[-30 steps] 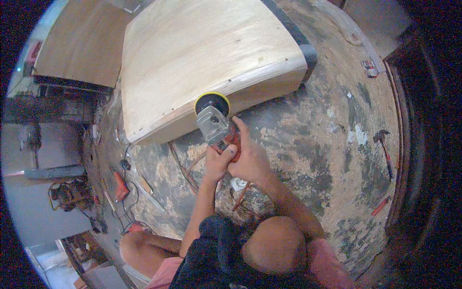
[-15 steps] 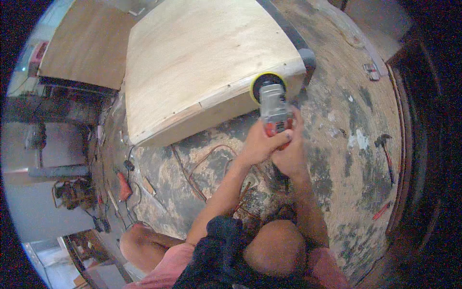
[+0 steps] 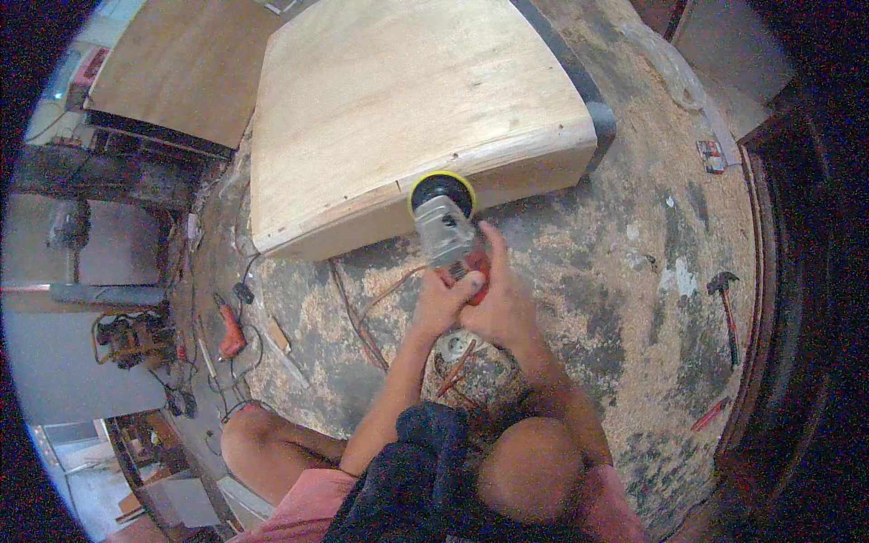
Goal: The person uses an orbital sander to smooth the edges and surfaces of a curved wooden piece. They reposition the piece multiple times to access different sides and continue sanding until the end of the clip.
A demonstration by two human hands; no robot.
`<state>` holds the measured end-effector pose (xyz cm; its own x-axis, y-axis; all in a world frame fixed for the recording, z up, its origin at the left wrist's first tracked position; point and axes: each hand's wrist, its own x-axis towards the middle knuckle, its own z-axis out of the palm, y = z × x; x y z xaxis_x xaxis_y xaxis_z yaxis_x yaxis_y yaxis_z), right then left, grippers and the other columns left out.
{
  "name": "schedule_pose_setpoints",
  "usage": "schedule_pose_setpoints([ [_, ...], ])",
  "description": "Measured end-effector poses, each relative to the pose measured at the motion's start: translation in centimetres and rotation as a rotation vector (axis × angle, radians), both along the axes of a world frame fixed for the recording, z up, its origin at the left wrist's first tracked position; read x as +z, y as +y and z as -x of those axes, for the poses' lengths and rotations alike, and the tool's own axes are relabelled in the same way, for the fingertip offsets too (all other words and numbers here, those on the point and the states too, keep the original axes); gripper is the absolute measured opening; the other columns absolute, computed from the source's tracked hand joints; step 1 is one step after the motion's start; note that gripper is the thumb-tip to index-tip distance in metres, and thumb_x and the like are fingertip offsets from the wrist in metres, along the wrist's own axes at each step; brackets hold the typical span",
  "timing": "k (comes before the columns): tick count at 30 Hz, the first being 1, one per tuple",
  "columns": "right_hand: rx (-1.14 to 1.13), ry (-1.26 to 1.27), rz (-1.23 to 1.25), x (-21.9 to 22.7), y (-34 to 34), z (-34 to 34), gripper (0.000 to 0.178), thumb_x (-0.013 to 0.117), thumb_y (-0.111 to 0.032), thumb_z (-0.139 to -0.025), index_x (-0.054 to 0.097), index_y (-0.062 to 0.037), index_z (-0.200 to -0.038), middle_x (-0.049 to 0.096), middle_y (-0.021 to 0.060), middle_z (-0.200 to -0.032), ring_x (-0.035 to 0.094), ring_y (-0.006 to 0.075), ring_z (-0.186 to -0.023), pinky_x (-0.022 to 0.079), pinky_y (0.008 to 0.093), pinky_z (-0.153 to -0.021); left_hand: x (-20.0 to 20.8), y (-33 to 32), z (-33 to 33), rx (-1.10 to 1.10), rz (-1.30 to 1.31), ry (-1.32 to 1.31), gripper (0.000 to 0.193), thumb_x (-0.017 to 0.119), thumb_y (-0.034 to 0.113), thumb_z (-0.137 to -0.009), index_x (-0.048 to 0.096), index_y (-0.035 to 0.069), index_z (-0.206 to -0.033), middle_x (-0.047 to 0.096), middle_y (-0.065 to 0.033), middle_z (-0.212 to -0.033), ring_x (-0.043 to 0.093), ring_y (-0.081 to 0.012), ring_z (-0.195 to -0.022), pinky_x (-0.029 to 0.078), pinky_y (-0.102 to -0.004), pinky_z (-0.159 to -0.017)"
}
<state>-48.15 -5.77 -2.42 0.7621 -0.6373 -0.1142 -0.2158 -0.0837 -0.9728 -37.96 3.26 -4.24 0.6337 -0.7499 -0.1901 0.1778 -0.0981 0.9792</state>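
Both hands hold one handheld power sander (image 3: 447, 230) with a grey head, a red body and a round black pad rimmed in yellow. My left hand (image 3: 441, 304) wraps the red body from the left, thumb across its top. From the other side my right hand (image 3: 498, 303) grips it, partly blurred. The sander's pad meets the rounded front edge of a large pale plywood box (image 3: 407, 100), left of that edge's middle. Small dark nail or screw spots dot the edge. The underside of the grip is hidden.
On the dusty, shaving-strewn floor lie an orange drill (image 3: 231, 330) at left, a hammer (image 3: 727, 312) and a red-handled tool (image 3: 710, 414) at right. Cables (image 3: 358, 330) and a round white socket (image 3: 455, 346) are close to my arms. Another wooden panel (image 3: 176, 72) stands far left.
The sander and both hands have moved left and toward me along the box's front edge. My view has shifted slightly, so the box appears farther right.
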Motion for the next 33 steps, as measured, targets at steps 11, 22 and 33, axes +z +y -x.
schedule_pose_setpoints([
  [11,-0.189,-0.159,0.049,-2.3,-5.8,3.9,0.106,0.079,-0.003,-0.075,0.019,-0.0094,-0.162,0.055,0.0221,-0.140,0.060,0.0327,-0.125,0.050,0.0432,-0.106,0.5,-8.6,2.8,-0.275,0.006,-0.001,0.052,0.082,0.028,-0.089,0.059,0.003,-0.127,0.070,-0.0055,-0.107,0.064,-0.0113,-0.096,0.054,-0.0320,-0.082],
  [22,-0.223,0.020,0.139,-2.5,-6.5,5.0,0.101,0.078,-0.002,-0.077,0.023,-0.0077,-0.161,0.057,0.0189,-0.136,0.060,0.0303,-0.124,0.051,0.0426,-0.103,-1.3,-9.7,3.4,-0.261,-0.061,-0.015,0.060,0.084,0.033,-0.085,0.059,0.002,-0.129,0.072,-0.0095,-0.111,0.067,-0.0174,-0.099,0.055,-0.0366,-0.088],
  [33,-0.046,0.050,0.070,0.5,0.1,-2.3,0.096,0.078,-0.022,-0.082,0.023,-0.0135,-0.160,0.067,0.0255,-0.126,0.068,0.0439,-0.115,0.055,0.0498,-0.098,2.1,-0.8,-3.3,-0.121,-0.048,-0.069,0.046,0.077,0.031,-0.092,0.065,0.003,-0.126,0.073,-0.0043,-0.105,0.067,-0.0121,-0.092,0.056,-0.0326,-0.082],
])
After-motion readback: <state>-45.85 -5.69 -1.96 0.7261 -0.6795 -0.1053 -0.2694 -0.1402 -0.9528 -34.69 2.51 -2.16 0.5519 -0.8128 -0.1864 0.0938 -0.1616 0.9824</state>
